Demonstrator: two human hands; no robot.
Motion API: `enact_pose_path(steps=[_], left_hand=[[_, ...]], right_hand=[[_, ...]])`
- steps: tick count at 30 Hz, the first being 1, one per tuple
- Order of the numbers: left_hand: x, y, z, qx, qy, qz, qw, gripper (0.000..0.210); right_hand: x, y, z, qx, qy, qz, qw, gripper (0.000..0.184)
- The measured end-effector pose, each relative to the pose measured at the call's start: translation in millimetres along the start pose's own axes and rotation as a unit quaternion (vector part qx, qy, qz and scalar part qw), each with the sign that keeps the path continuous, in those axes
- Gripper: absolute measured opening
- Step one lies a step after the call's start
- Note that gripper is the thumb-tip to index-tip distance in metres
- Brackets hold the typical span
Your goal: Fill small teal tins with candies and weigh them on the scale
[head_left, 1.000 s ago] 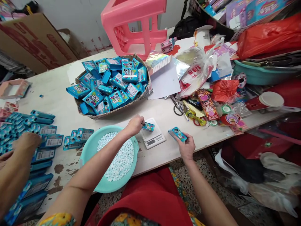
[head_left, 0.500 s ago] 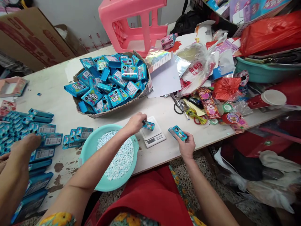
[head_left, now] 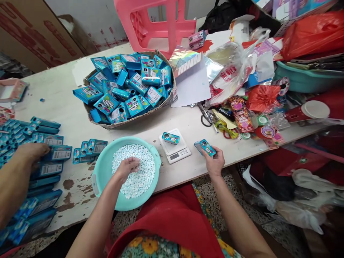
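Observation:
My left hand (head_left: 129, 168) is in the turquoise basin (head_left: 97, 168), over the small white and pale-blue candies (head_left: 139, 186). Its fingers are bent together at the candies' surface; what lies inside them is hidden. To the right, a blue candy tin (head_left: 171, 138) with a round hole at one end rests on the white kitchen scale (head_left: 179, 156), untouched. My right hand (head_left: 215, 162) holds another blue tin (head_left: 205, 147) above the table's front edge, its round opening facing up. The reading on the scale is too small to make out.
A cardboard tray (head_left: 129, 120) heaped with blue tins stands behind the basin. At left, a co-worker's hand (head_left: 33, 152) touches rows of tins (head_left: 49, 168). A pink stool (head_left: 172, 32), scissors (head_left: 205, 118), wrappers and a lidded cup (head_left: 309, 111) occupy the back and right.
My left hand has let go of the tin on the scale and moved left into the basin of candies. My right hand still holds its tin in nearly the same spot.

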State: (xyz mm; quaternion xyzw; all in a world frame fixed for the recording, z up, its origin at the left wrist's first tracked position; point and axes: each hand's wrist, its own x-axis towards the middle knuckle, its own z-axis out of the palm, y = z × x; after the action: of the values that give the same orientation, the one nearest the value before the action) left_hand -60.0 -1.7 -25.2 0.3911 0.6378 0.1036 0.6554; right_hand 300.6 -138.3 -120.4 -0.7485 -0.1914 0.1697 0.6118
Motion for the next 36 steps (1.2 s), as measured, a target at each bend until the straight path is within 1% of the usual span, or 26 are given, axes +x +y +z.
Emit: enact_pose_path(steps=[1, 3, 5, 6, 8, 9, 10, 12, 13, 15, 17, 19, 21, 22, 23, 24, 26, 27, 28, 29, 30, 31, 32, 33, 34, 36], left_hand=[[-1.6, -13.2, -2.8, -0.039, 0.004, -0.029, 0.999, 0.036], [-4.8, -31.5, -6.0, -0.063, 0.002, -0.055, 0.996, 0.037], [-7.9, -37.8, -7.2, -0.027, -0.003, -0.041, 0.999, 0.035], [-9.5, -36.0, -6.8, 0.007, -0.002, -0.022, 1.000, 0.032], [-12.5, -22.3, -2.8, 0.103, 0.008, 0.034, 0.994, 0.023], [-13.6, -11.0, 1.4, 0.165, 0.016, 0.067, 0.984, 0.020], [-14.3, 2.8, 7.5, 0.230, 0.025, 0.103, 0.967, 0.017], [-12.9, 34.4, 25.1, 0.345, 0.039, 0.189, 0.918, 0.017], [-10.4, 50.5, 36.3, 0.387, 0.042, 0.233, 0.891, 0.019], [-1.6, 79.1, 61.3, 0.437, 0.039, 0.308, 0.844, 0.024], [10.9, 100.1, 85.9, 0.470, 0.031, 0.351, 0.809, 0.027], [23.3, 113.4, 105.4, 0.505, 0.025, 0.366, 0.781, 0.028], [31.8, 121.2, 115.6, 0.519, 0.019, 0.373, 0.769, 0.028], [33.9, 123.4, 116.3, 0.509, 0.015, 0.378, 0.773, 0.027], [34.5, 124.6, 113.7, 0.485, 0.014, 0.381, 0.787, 0.026], [33.9, 124.2, 107.9, 0.453, 0.017, 0.379, 0.807, 0.024], [30.2, 116.7, 88.4, 0.387, 0.047, 0.356, 0.849, 0.019], [27.8, 108.6, 76.3, 0.371, 0.076, 0.333, 0.864, 0.017], [25.2, 97.1, 63.9, 0.373, 0.111, 0.299, 0.871, 0.016], [22.7, 82.4, 52.4, 0.390, 0.140, 0.258, 0.873, 0.016], [20.0, 65.1, 42.8, 0.418, 0.155, 0.213, 0.869, 0.017], [17.3, 46.4, 35.8, 0.447, 0.152, 0.172, 0.865, 0.020], [14.3, 27.4, 31.6, 0.471, 0.132, 0.147, 0.860, 0.024], [11.2, 9.7, 30.0, 0.485, 0.108, 0.142, 0.856, 0.028], [7.8, -5.5, 30.2, 0.489, 0.085, 0.150, 0.855, 0.030], [0.9, -25.4, 32.0, 0.469, 0.062, 0.176, 0.863, 0.025]], right_hand=[[-0.2, -0.2, 0.0, -0.003, -0.001, 0.000, 1.000, 0.052], [-0.6, -0.8, -0.2, -0.006, -0.004, 0.004, 1.000, 0.053], [-0.8, -1.3, -0.4, -0.006, -0.005, 0.010, 1.000, 0.056], [-0.9, -1.4, -0.4, -0.008, -0.006, 0.011, 1.000, 0.057], [-1.0, -1.1, -0.4, -0.014, -0.007, 0.010, 1.000, 0.058], [-1.1, -0.7, -0.3, -0.017, -0.008, 0.009, 1.000, 0.058], [-1.2, -0.2, -0.2, -0.017, -0.008, 0.010, 1.000, 0.058], [-1.3, 0.8, 0.3, -0.014, -0.008, 0.014, 1.000, 0.059], [-1.4, 1.2, 0.5, -0.012, -0.007, 0.017, 1.000, 0.059], [-1.5, 1.9, 0.7, -0.012, -0.005, 0.021, 1.000, 0.059], [-1.2, 2.5, 0.6, -0.012, -0.004, 0.023, 1.000, 0.060], [-0.4, 3.3, 0.3, -0.010, -0.007, 0.023, 1.000, 0.060], [0.9, 4.7, 0.0, -0.008, -0.011, 0.023, 1.000, 0.059], [1.6, 5.6, -0.2, -0.007, -0.013, 0.023, 1.000, 0.058], [2.4, 6.5, -0.3, -0.006, -0.013, 0.023, 1.000, 0.058], [3.2, 7.6, -0.4, -0.005, -0.012, 0.024, 1.000, 0.058], [4.4, 9.8, -0.7, -0.007, -0.008, 0.023, 1.000, 0.058], [4.8, 10.8, -0.8, -0.009, -0.006, 0.020, 1.000, 0.058], [5.0, 11.5, -1.0, -0.012, -0.004, 0.017, 1.000, 0.058], [5.0, 12.0, -1.3, -0.015, -0.004, 0.013, 1.000, 0.058], [4.8, 12.1, -1.6, -0.017, -0.005, 0.010, 1.000, 0.057], [4.5, 11.9, -1.9, -0.019, -0.007, 0.007, 1.000, 0.057], [4.1, 11.3, -2.2, -0.021, -0.009, 0.007, 1.000, 0.057], [3.5, 10.2, -2.5, -0.023, -0.010, 0.006, 1.000, 0.056], [3.0, 8.9, -2.7, -0.027, -0.011, 0.006, 1.000, 0.056], [1.7, 5.5, -3.0, -0.035, -0.011, 0.007, 0.999, 0.056]])
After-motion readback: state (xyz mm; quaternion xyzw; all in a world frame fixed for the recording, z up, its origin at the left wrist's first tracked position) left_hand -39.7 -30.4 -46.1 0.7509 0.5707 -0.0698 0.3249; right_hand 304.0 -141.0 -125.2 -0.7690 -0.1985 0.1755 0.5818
